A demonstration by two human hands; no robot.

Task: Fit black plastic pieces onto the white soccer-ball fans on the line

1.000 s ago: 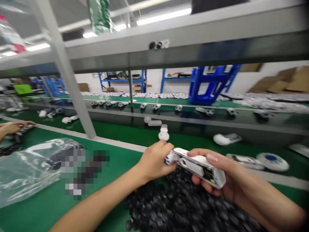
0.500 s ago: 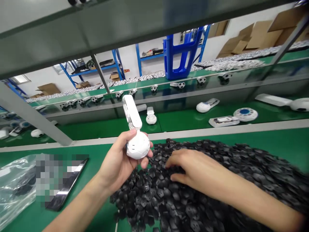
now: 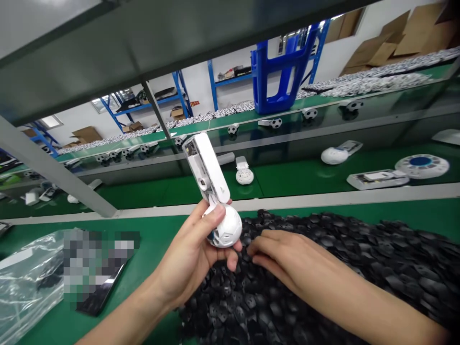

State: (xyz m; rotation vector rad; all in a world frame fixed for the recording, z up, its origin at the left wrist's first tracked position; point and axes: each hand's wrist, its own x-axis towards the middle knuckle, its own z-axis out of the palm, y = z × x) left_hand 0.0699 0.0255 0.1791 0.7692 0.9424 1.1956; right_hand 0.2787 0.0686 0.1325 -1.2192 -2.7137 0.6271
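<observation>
My left hand grips a white plastic device by its round, ball-like head, the thumb across the neck. A long rectangular handle part tilts up and left from the head, its side open so that inner parts show. My right hand is just right of the head, over a wide heap of small black plastic pieces. Its thumb and fingers are drawn together in a pinch; whatever is between the fingertips cannot be made out against the black heap.
Similar white devices lie on the green conveyor belt behind a metal rail. At left are a clear plastic bag and a dark flat tablet-like device. A blue plastic stool stands beyond. A metal post slants at left.
My left hand has turned the white device, so its open side shows more. My right fingers have closed into a pinch and come nearer the device. The view has shifted.
</observation>
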